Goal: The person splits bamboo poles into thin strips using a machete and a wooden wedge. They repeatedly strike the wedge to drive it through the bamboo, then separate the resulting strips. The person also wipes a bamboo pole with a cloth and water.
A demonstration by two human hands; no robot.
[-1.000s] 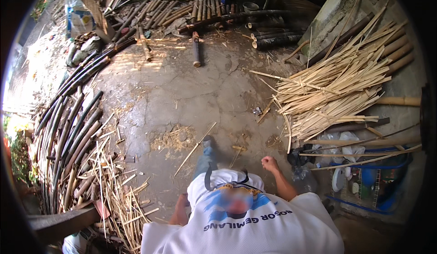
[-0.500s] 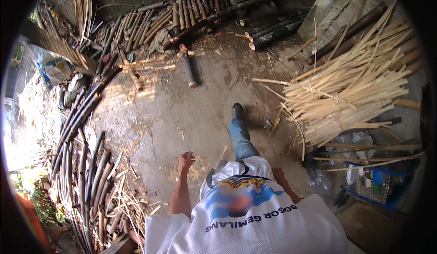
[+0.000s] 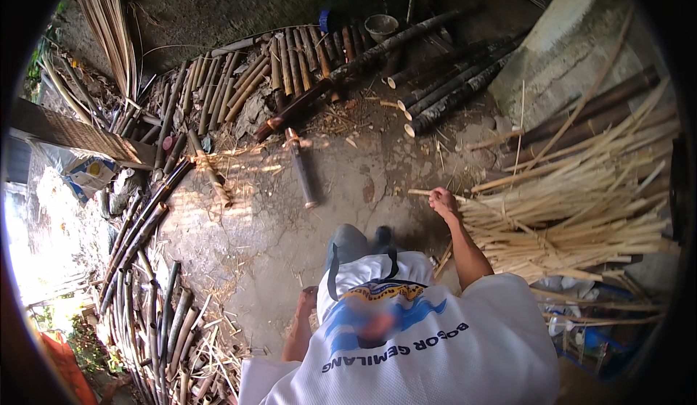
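Note:
My right hand (image 3: 442,202) is raised out in front of the body, its fingers curled in. In the picture it overlaps the end of a pale bamboo strip (image 3: 419,192) that juts from a heap of split strips (image 3: 566,216) on the right. The strip appears to lie beyond the hand, and I see nothing in the fingers. Low beside my left hip, my left hand (image 3: 308,302) is dark and partly smeared, so its fingers cannot be made out. A dark bamboo piece (image 3: 301,169) with a pale end lies on the concrete floor ahead.
Short bamboo lengths (image 3: 294,56) line the back wall. Thick dark poles (image 3: 457,89) lie at the back right, beside a slanting concrete block (image 3: 573,35). More bamboo pieces (image 3: 163,318) pile up on the left. A blue crate (image 3: 595,347) stands at the lower right.
My right hand has swung forward and up from beside the body. My left hand has dropped back toward the hip. My legs have stepped, and the floor things sit lower in the picture.

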